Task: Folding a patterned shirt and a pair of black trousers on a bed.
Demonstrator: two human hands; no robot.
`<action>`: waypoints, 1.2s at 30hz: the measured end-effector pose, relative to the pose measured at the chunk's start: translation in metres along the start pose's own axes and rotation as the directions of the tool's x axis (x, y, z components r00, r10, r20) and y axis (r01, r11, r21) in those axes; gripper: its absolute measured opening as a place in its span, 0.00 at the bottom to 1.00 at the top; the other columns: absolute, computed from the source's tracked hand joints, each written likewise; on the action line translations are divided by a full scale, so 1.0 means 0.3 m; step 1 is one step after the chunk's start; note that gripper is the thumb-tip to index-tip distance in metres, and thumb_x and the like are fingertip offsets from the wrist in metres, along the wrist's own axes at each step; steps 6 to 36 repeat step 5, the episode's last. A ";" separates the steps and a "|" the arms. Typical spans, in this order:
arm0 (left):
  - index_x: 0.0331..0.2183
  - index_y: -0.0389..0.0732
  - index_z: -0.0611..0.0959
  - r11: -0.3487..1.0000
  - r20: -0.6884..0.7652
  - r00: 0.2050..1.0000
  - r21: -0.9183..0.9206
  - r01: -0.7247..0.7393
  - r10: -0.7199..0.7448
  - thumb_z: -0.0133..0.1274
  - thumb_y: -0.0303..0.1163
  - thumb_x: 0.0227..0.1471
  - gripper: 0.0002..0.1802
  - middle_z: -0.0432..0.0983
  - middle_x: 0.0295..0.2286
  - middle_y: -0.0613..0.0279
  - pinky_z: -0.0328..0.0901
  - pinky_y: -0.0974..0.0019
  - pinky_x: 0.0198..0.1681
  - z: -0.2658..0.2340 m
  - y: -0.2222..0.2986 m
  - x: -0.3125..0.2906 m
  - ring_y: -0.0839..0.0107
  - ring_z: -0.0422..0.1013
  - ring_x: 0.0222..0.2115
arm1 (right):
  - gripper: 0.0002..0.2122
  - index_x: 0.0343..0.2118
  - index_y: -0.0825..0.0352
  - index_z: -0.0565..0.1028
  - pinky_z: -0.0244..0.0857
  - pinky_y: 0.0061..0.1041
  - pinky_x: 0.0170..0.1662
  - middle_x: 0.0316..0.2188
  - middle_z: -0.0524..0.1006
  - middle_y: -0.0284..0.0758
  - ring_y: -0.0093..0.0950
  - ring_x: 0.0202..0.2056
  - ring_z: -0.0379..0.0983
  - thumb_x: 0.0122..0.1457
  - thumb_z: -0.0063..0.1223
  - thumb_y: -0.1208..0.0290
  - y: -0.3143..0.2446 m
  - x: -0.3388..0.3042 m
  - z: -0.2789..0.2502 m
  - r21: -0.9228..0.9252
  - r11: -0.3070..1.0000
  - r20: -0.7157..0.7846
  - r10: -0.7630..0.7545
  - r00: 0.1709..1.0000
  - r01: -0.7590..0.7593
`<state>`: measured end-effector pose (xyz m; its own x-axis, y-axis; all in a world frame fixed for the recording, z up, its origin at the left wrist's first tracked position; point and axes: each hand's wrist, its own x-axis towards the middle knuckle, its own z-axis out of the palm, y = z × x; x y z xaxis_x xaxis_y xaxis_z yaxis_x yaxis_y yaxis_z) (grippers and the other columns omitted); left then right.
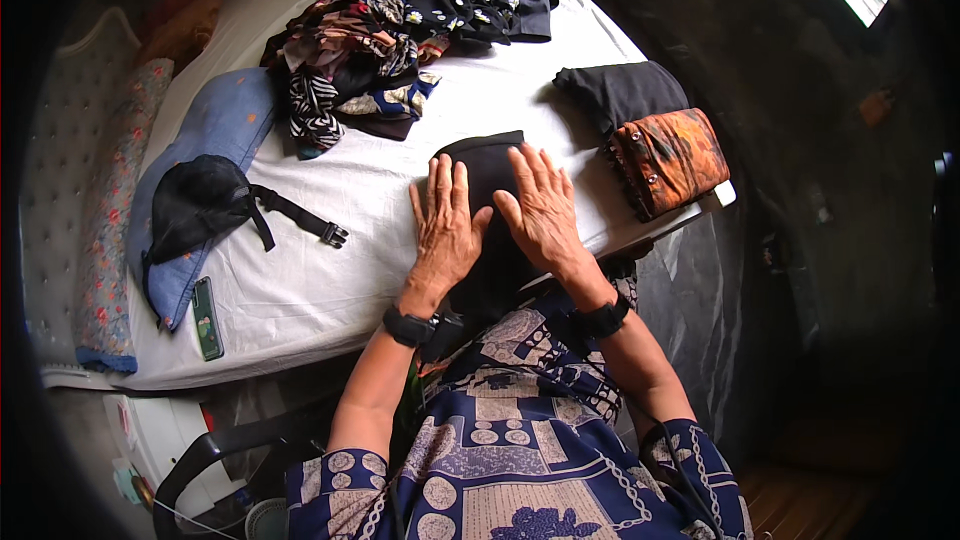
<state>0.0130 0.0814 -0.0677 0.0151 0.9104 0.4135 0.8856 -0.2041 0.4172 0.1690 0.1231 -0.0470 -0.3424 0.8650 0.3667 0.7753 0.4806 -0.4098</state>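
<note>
A black garment (487, 160) lies in a narrow, smooth shape at the near edge of the bed, its lower part hanging toward my lap. My left hand (446, 225) rests flat along its left side, fingers stretched away from me. On its right side lies my right hand (540, 202), palm down with fingers extended. Neither hand grips the cloth. To the right, a folded black cloth (622, 95) sits just behind a folded orange and black patterned cloth (672, 162).
A heap of mixed patterned clothes (375, 35) covers the far middle of the bed (300, 300). On the left are a blue pillow (225, 105), a black bag with a buckled strap (200, 202), a phone (207, 318) and a floral bolster (120, 210).
</note>
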 end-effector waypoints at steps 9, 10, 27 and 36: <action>0.62 0.37 0.50 0.996 0.077 0.997 0.091 0.013 -0.020 0.48 0.46 0.54 0.43 0.42 0.63 0.49 0.34 0.35 0.61 0.069 -0.003 -0.061 0.52 0.36 0.65 | 0.32 0.63 0.63 0.54 0.31 0.48 0.65 0.65 0.51 0.41 0.40 0.66 0.40 0.62 0.37 0.47 0.015 0.082 0.105 0.007 0.997 0.226 -0.081 0.971 0.082; 0.62 0.37 0.50 0.996 0.077 0.997 0.091 0.013 -0.020 0.48 0.46 0.54 0.43 0.42 0.63 0.49 0.34 0.35 0.61 0.069 -0.003 -0.061 0.52 0.36 0.65 | 0.32 0.63 0.63 0.54 0.31 0.48 0.65 0.65 0.51 0.41 0.40 0.66 0.40 0.62 0.37 0.47 0.015 0.082 0.105 0.007 0.997 0.226 -0.081 0.971 0.082; 0.62 0.37 0.50 0.996 0.077 0.997 0.091 0.013 -0.020 0.48 0.46 0.54 0.43 0.42 0.63 0.49 0.34 0.35 0.61 0.069 -0.003 -0.061 0.52 0.36 0.65 | 0.32 0.63 0.63 0.54 0.31 0.48 0.65 0.65 0.51 0.41 0.40 0.66 0.40 0.62 0.37 0.47 0.015 0.082 0.105 0.007 0.997 0.226 -0.081 0.971 0.082; 0.62 0.37 0.50 0.996 0.077 0.997 0.091 0.013 -0.020 0.48 0.46 0.54 0.43 0.42 0.63 0.49 0.34 0.35 0.61 0.069 -0.003 -0.061 0.52 0.36 0.65 | 0.32 0.63 0.63 0.54 0.31 0.48 0.65 0.65 0.51 0.41 0.40 0.66 0.40 0.62 0.37 0.47 0.015 0.082 0.105 0.007 0.997 0.226 -0.081 0.971 0.082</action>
